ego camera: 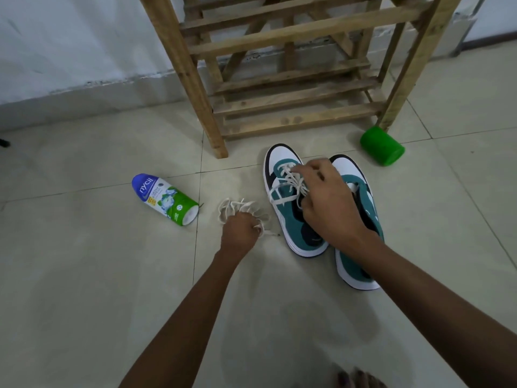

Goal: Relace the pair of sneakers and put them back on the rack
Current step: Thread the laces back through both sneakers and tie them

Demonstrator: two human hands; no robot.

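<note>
Two teal, white and black sneakers stand side by side on the tiled floor, toes toward the wooden rack (282, 79). The left sneaker (291, 203) carries a loose white lace through its eyelets. My right hand (327, 200) lies over that sneaker's tongue, fingers curled into the lace. The right sneaker (361, 219) is partly hidden under my right wrist; no lace shows on it. A second white lace (240, 210) lies in a loose heap on the floor to the left. My left hand (240, 233) grips the near end of that heap.
A blue, white and green powder bottle (165, 198) lies on its side at the left. A green plastic cup (382, 147) lies tipped by the rack's right front leg. A white wall runs behind. Toes (355, 378) show at the bottom edge.
</note>
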